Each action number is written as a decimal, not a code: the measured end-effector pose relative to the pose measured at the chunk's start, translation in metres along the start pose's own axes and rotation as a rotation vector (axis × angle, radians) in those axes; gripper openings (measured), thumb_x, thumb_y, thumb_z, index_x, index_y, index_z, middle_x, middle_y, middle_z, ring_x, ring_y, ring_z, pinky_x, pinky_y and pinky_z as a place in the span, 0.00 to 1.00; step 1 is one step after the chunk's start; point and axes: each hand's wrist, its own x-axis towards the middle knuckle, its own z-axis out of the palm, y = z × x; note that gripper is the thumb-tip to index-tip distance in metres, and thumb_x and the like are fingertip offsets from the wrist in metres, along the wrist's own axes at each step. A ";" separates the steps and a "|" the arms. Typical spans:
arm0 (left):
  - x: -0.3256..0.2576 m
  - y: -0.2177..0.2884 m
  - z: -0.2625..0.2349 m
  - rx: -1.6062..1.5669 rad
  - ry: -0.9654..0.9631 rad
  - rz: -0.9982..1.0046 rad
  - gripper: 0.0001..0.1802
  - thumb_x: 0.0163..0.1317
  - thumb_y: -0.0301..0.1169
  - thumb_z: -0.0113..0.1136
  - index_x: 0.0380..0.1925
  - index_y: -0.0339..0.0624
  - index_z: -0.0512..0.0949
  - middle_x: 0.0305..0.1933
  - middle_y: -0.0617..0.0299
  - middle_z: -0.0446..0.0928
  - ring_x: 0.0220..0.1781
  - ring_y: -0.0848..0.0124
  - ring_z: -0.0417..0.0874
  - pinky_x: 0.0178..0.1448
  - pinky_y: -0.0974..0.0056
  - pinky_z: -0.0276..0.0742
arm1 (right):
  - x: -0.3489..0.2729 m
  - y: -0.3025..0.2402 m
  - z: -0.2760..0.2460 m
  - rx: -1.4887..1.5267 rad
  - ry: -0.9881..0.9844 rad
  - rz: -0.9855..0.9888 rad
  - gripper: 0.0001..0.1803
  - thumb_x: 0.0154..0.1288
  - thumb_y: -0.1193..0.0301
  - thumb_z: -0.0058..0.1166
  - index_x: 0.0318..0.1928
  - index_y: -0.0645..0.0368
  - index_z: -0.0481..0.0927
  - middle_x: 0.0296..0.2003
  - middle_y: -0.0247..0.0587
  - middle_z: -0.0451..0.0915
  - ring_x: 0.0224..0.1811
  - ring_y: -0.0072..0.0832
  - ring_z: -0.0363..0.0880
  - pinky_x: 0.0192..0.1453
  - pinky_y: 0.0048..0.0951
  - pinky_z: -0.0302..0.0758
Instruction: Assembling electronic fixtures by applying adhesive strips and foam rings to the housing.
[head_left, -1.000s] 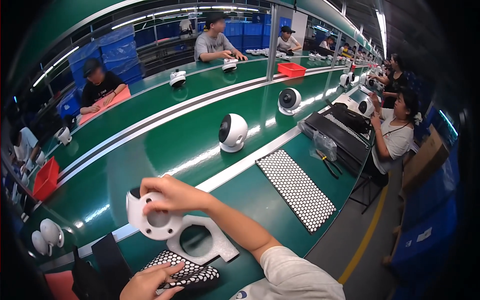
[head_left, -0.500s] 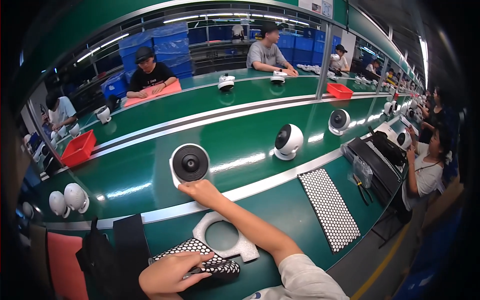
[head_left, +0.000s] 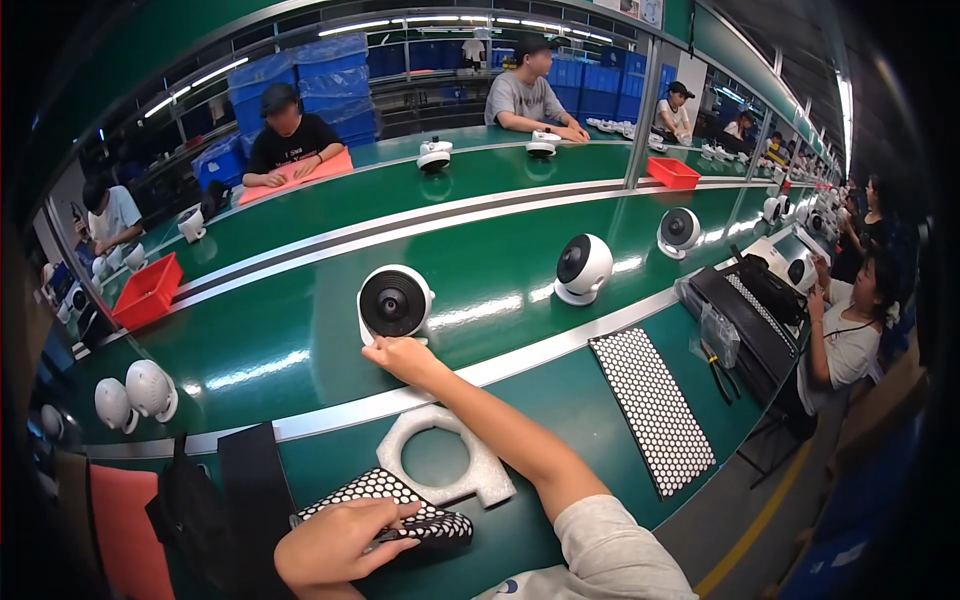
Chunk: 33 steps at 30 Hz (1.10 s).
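1. Device (head_left: 393, 305): beyond the white ring (head_left: 492, 484), dark round face toward the wearer.
2. Right hand (head_left: 402, 360): fingers bent at the device's base; tips hidden, cannot tell grip.
3. Left hand (head_left: 340, 540): nearer than the ring, leftward; fingers pinching folded dotted sheet (head_left: 372, 486).

A green bench (head_left: 545, 425) adjoins a glossy green belt (head_left: 260, 300); a metal strip (head_left: 530, 358) separates them. A metal post (head_left: 644, 115) stands beyond the belt. Blue crates (head_left: 335, 90) are stacked behind, some under clear film. Tube lamps (head_left: 846, 110) run overhead and reflect on the belt as white streaks. The ceiling (head_left: 790, 30) is dark. The grey floor (head_left: 738, 500), at right, carries a yellow line (head_left: 760, 530)
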 end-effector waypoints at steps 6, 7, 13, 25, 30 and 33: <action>-0.015 0.000 -0.003 0.018 0.028 -0.053 0.19 0.54 0.35 0.55 0.44 0.35 0.71 0.30 0.53 0.74 0.32 0.61 0.77 0.37 0.63 0.73 | -0.007 -0.003 0.028 0.193 0.104 -0.012 0.06 0.53 0.72 0.44 0.32 0.59 0.66 0.23 0.44 0.72 0.27 0.41 0.75 0.30 0.39 0.73; -0.018 0.000 -0.004 0.025 0.033 -0.073 0.20 0.54 0.36 0.54 0.44 0.35 0.70 0.32 0.52 0.74 0.33 0.60 0.77 0.38 0.62 0.73 | -0.006 0.002 0.039 0.330 -0.302 0.225 0.10 0.57 0.67 0.45 0.34 0.61 0.66 0.29 0.50 0.74 0.32 0.45 0.75 0.34 0.43 0.71; -0.017 -0.020 0.009 -0.059 0.106 0.069 0.11 0.57 0.33 0.50 0.32 0.36 0.65 0.21 0.47 0.70 0.26 0.50 0.73 0.30 0.53 0.67 | -0.015 0.016 -0.001 0.405 -0.334 0.476 0.21 0.54 0.61 0.51 0.47 0.57 0.69 0.39 0.50 0.76 0.42 0.46 0.73 0.45 0.39 0.69; -0.021 -0.017 -0.005 -0.184 0.596 0.075 0.08 0.54 0.25 0.52 0.35 0.39 0.69 0.18 0.57 0.72 0.17 0.62 0.75 0.21 0.65 0.67 | -0.012 0.013 -0.060 0.583 -0.475 0.513 0.15 0.56 0.66 0.50 0.38 0.66 0.74 0.33 0.49 0.78 0.37 0.36 0.77 0.42 0.31 0.71; -0.011 -0.030 -0.010 -0.190 1.068 -0.206 0.08 0.52 0.25 0.56 0.31 0.37 0.70 0.12 0.65 0.65 0.15 0.84 0.60 0.18 0.74 0.54 | 0.025 -0.067 -0.164 1.567 -0.540 0.333 0.32 0.58 0.55 0.49 0.56 0.62 0.59 0.46 0.48 0.72 0.49 0.31 0.70 0.54 0.31 0.65; -0.015 -0.036 -0.016 -0.282 1.174 -0.170 0.07 0.51 0.24 0.57 0.30 0.37 0.70 0.14 0.68 0.68 0.19 0.87 0.64 0.19 0.76 0.57 | 0.035 -0.115 -0.186 0.991 -0.391 0.286 0.31 0.45 0.67 0.62 0.50 0.63 0.64 0.38 0.48 0.73 0.40 0.31 0.74 0.44 0.28 0.71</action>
